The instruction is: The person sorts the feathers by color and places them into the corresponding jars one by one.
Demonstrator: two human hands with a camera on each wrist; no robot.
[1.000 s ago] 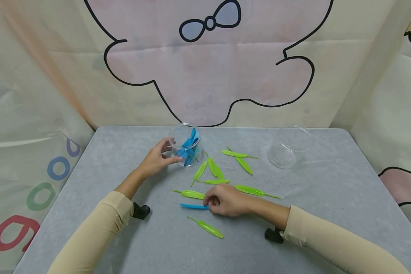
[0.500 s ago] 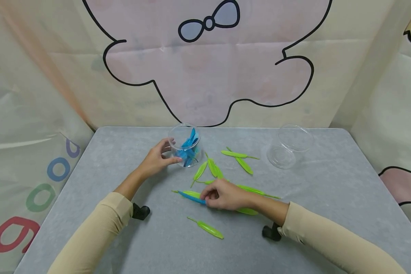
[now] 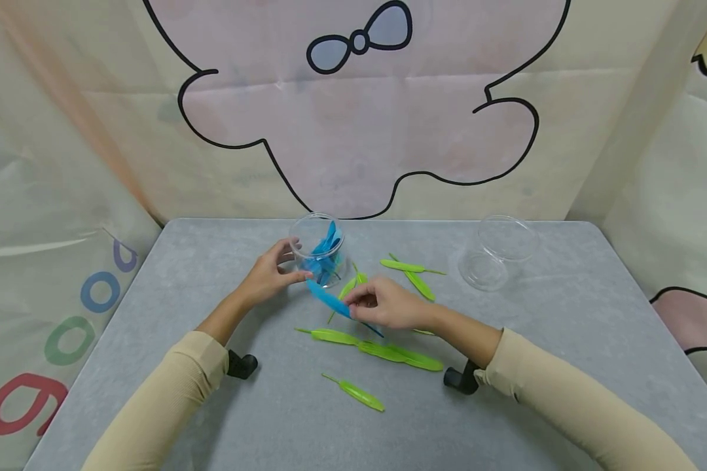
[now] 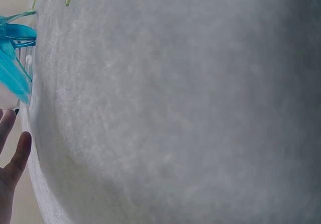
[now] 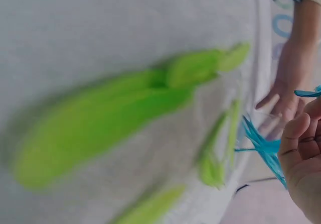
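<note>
My left hand (image 3: 271, 271) holds the side of a clear plastic cup (image 3: 302, 241) near the table's back edge, thumb in front and fingers curving behind. Several blue feathers (image 3: 324, 254) stand bunched inside. With thumb and fingertips, my right hand (image 3: 393, 304) pinches a blue feather (image 3: 328, 299) just in front of the cup. Its broad end points at my left thumb, its thin quill back toward me. In the right wrist view, only the tip of this blue feather (image 5: 307, 93) shows beside the fingers. Green feathers (image 3: 383, 352) lie beneath the right hand.
A second clear cup (image 3: 482, 261) stands at the back right. Two crossed green feathers (image 3: 419, 282) lie between the cups, and a lone green feather (image 3: 361, 396) lies nearer me. A printed cloth (image 3: 353, 144) hangs behind the grey table (image 3: 259, 418).
My right hand has lifted the blue feather from the table and carried it back toward the cup. Green feathers beneath it now lie exposed in a line. The left hand stays at the cup.
</note>
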